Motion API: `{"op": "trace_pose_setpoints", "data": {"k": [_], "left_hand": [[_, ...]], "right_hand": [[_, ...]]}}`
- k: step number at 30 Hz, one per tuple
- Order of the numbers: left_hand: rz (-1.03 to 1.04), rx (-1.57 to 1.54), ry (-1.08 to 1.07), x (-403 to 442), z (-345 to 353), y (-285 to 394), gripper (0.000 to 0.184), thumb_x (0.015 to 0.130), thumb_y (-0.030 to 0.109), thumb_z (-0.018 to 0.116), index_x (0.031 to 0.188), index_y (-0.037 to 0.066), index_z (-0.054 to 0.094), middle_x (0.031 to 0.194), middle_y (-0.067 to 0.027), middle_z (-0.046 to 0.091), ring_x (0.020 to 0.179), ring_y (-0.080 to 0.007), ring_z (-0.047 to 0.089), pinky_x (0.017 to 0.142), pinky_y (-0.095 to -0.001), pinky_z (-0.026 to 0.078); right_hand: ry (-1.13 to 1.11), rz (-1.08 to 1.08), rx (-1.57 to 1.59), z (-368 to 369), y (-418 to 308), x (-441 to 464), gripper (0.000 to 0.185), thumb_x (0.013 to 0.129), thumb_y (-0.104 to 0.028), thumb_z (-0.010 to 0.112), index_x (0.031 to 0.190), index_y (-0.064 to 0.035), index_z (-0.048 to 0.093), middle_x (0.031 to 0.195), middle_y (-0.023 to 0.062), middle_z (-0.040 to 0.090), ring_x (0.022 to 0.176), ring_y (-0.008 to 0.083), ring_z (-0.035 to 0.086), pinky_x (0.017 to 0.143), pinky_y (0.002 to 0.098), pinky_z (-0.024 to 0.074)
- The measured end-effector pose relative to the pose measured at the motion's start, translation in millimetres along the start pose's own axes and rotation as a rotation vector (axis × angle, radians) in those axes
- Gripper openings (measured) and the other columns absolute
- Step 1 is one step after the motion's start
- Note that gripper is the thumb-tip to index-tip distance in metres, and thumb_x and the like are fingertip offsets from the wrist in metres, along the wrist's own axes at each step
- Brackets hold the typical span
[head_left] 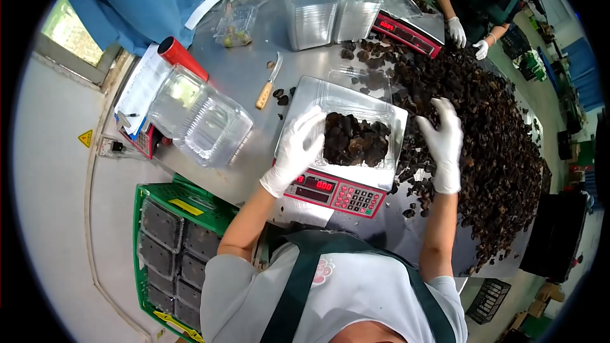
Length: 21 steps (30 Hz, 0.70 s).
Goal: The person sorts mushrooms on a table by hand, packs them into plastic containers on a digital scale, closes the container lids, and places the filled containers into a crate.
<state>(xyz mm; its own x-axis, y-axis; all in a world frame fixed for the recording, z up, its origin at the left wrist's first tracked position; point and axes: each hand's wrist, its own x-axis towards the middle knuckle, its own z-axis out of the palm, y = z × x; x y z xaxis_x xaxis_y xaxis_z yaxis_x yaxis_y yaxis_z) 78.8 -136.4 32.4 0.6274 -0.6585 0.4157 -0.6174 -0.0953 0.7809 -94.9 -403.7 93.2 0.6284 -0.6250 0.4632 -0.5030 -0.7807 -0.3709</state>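
Observation:
A clear plastic tray point(384, 164) holding dark brown, mushroom-like pieces point(356, 141) rests on the steel plate of a red digital scale point(340, 192). My left hand point(296, 151), in a white glove, is at the tray's left side with its fingers apart; whether it touches the tray I cannot tell. On the right, my gloved right hand point(443, 143) is raised beside the scale, fingers spread and holding nothing, near a large pile of the same dark pieces point(483, 133).
Stacked clear trays point(309, 13) stand at the back, near a second scale point(406, 35). A knife point(269, 81), a red cup point(182, 58) and open clear boxes point(210, 124) lie left. A green crate point(141, 241) holds filled boxes. Across the pile works a co-worker point(473, 0).

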Motion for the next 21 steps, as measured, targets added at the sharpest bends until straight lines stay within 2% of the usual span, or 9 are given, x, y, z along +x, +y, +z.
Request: {"op": "trace_pose_setpoints", "data": {"k": [3, 4, 5, 7, 12, 14, 15, 18, 21], "left_hand": [[-0.042, -0.010, 0.111, 19.7, -10.2, -26.6, 0.036, 0.081, 0.007, 0.066, 0.117, 0.003, 0.061, 0.123, -0.0166, 0.059, 0.118, -0.0303, 0.055, 0.100, -0.0373, 0.043], [-0.039, 0.030, 0.118, 26.1, -15.1, -35.1, 0.036, 0.081, 0.008, 0.067, 0.116, 0.002, 0.061, 0.123, -0.0168, 0.059, 0.117, -0.0303, 0.056, 0.100, -0.0372, 0.043], [-0.086, 0.029, 0.102, 33.7, -17.4, -40.3, 0.035, 0.083, 0.010, 0.067, 0.116, 0.003, 0.061, 0.123, -0.0170, 0.059, 0.117, -0.0302, 0.056, 0.100, -0.0363, 0.043], [-0.194, -0.075, 0.065, 49.9, -16.4, -50.2, 0.036, 0.084, 0.016, 0.067, 0.118, 0.004, 0.061, 0.124, -0.0167, 0.058, 0.110, -0.0295, 0.060, 0.095, -0.0353, 0.046], [-0.318, -0.028, -0.018, 83.5, 0.1, -51.0, 0.046, 0.083, 0.029, 0.067, 0.122, 0.005, 0.059, 0.124, -0.0162, 0.058, 0.103, -0.0287, 0.062, 0.090, -0.0354, 0.049], [-0.405, 0.096, -0.159, 96.4, 2.6, -33.0, 0.054, 0.082, 0.037, 0.065, 0.125, 0.006, 0.057, 0.124, -0.0164, 0.058, 0.107, -0.0300, 0.060, 0.091, -0.0376, 0.048], [-0.326, 0.159, -0.149, 97.4, 14.7, -49.4, 0.056, 0.082, 0.040, 0.062, 0.127, 0.007, 0.055, 0.123, -0.0167, 0.059, 0.113, -0.0313, 0.057, 0.094, -0.0400, 0.045], [-0.301, 0.346, -0.134, 103.7, 29.9, -48.4, 0.060, 0.080, 0.042, 0.066, 0.129, 0.009, 0.054, 0.116, -0.0129, 0.061, 0.098, -0.0268, 0.061, 0.089, -0.0371, 0.047], [-0.373, 0.356, -0.204, 113.6, 33.2, -41.4, 0.058, 0.079, 0.036, 0.064, 0.130, 0.010, 0.053, 0.114, -0.0124, 0.063, 0.105, -0.0296, 0.060, 0.090, -0.0391, 0.047]], "right_hand": [[0.236, 0.151, 0.237, -92.5, -35.9, -6.9, 0.044, 0.078, -0.006, 0.073, 0.120, -0.0045, 0.062, 0.125, 0.0113, 0.061, 0.113, 0.0222, 0.059, 0.097, 0.0370, 0.0481], [0.384, 0.050, 0.144, -127.4, -55.3, -16.4, 0.035, 0.084, -0.004, 0.066, 0.118, -0.0051, 0.064, 0.122, 0.0123, 0.062, 0.112, 0.0217, 0.060, 0.096, 0.0359, 0.0487], [0.615, -0.100, 0.331, -149.5, -51.0, -25.9, 0.032, 0.090, -0.008, 0.057, 0.121, -0.0010, 0.059, 0.127, 0.0127, 0.059, 0.112, 0.0221, 0.059, 0.094, 0.0356, 0.0496], [0.808, -0.346, 0.452, -189.4, -41.4, -47.9, 0.032, 0.090, -0.008, 0.056, 0.121, -0.0006, 0.059, 0.127, 0.0131, 0.059, 0.112, 0.0225, 0.059, 0.094, 0.0358, 0.0496], [0.792, -0.529, 0.591, -210.5, -41.8, -68.5, 0.032, 0.090, -0.009, 0.055, 0.121, 0.0004, 0.059, 0.126, 0.0142, 0.059, 0.111, 0.0235, 0.059, 0.094, 0.0362, 0.0495], [0.795, -0.548, 0.614, -213.1, -41.3, -72.2, 0.032, 0.090, -0.009, 0.055, 0.121, 0.0008, 0.059, 0.126, 0.0147, 0.059, 0.111, 0.0239, 0.059, 0.094, 0.0364, 0.0495], [0.789, -0.551, 0.619, -212.8, -40.3, -72.9, 0.032, 0.091, -0.009, 0.054, 0.121, 0.0010, 0.059, 0.126, 0.0149, 0.058, 0.111, 0.0241, 0.059, 0.094, 0.0365, 0.0495], [0.785, -0.560, 0.637, -215.8, -36.1, -77.7, 0.032, 0.091, -0.009, 0.054, 0.121, 0.0015, 0.058, 0.126, 0.0155, 0.058, 0.111, 0.0247, 0.059, 0.095, 0.0367, 0.0495], [0.784, -0.560, 0.641, -218.3, -34.4, -81.3, 0.032, 0.091, -0.010, 0.053, 0.121, 0.0021, 0.058, 0.126, 0.0162, 0.058, 0.111, 0.0253, 0.059, 0.095, 0.0370, 0.0495]]}}
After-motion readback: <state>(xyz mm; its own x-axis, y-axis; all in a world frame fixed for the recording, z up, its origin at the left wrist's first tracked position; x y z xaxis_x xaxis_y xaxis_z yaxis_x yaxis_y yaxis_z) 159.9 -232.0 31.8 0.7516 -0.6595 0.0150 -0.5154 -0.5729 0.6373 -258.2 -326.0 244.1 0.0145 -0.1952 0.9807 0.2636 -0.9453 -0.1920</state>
